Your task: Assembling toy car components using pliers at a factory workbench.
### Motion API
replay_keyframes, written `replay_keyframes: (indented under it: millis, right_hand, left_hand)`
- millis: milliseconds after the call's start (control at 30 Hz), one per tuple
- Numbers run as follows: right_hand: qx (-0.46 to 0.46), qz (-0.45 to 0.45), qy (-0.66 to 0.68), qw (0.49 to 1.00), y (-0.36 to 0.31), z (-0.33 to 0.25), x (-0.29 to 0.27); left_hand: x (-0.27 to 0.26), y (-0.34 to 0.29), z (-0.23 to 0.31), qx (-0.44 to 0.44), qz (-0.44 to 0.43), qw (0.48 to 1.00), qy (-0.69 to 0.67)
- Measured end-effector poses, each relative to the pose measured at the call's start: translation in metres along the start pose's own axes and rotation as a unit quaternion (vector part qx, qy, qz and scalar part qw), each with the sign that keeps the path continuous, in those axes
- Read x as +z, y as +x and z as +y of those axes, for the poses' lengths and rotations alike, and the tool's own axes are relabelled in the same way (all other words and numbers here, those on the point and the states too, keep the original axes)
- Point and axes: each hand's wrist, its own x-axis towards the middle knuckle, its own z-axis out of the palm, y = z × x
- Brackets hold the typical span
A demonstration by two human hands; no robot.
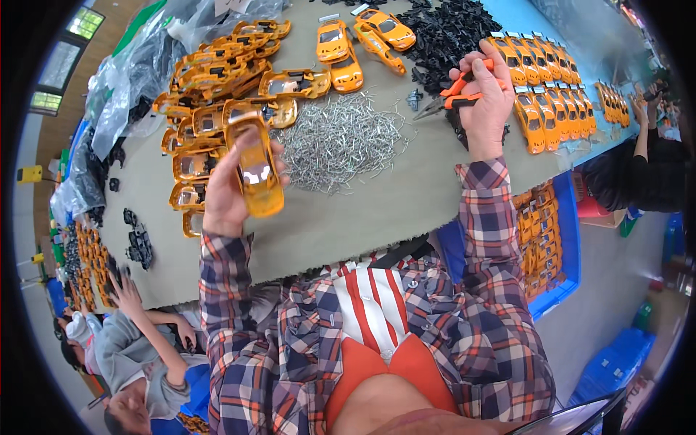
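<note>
My left hand (226,190) grips an orange toy car body shell (255,165), held tilted above the table with its windows catching the light. In my right hand (489,109) is a pair of pliers (455,101) with orange and black handles; their jaws point left and down, apart from the car shell. Between the hands lies a heap of thin, short silvery metal pieces (341,148). Stacked orange car shells (225,69) lie around and beyond my left hand. A few orange cars (348,72) rest past the metal heap.
A mound of black plastic parts (457,32) lies at the far side. Orange cars with rear spoilers (535,134) stand in rows at right. Below them is a blue crate (567,225) of orange cars. Co-workers (156,348) sit at left and right. Clear plastic sheeting (119,90) covers the left edge.
</note>
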Motion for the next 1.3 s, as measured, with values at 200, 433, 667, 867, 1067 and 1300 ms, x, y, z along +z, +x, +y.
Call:
replay_keyframes:
  millis: [200, 433, 667, 867, 1067, 1300]
  right_hand:
    - [-0.100, 0.063, -0.034, 0.992, 0.016, -0.005, -0.013]
    - [-0.105, 0.099, -0.063, 0.987, 0.028, 0.008, -0.014]
    - [-0.105, 0.133, -0.116, 0.979, 0.034, 0.019, -0.020]
    - [-0.017, 0.055, -0.112, 0.992, 0.043, 0.017, -0.022]
    - [-0.033, -0.032, -0.139, 0.989, 0.041, 0.017, -0.016]
    - [-0.139, -0.073, -0.278, 0.948, 0.006, -0.016, -0.004]
  left_hand:
    - [-0.013, -0.031, -0.046, -0.005, -0.006, 0.997, -0.077]
    - [-0.020, -0.017, -0.081, -0.011, 0.014, 0.994, -0.107]
    - [-0.017, -0.010, -0.086, -0.006, -0.016, 0.994, -0.105]
    - [-0.018, -0.010, -0.090, 0.013, -0.025, 0.994, -0.104]
    - [-0.008, 0.003, -0.097, 0.031, -0.037, 0.987, -0.154]
    - [-0.013, 0.018, -0.099, 0.027, -0.032, 0.996, -0.085]
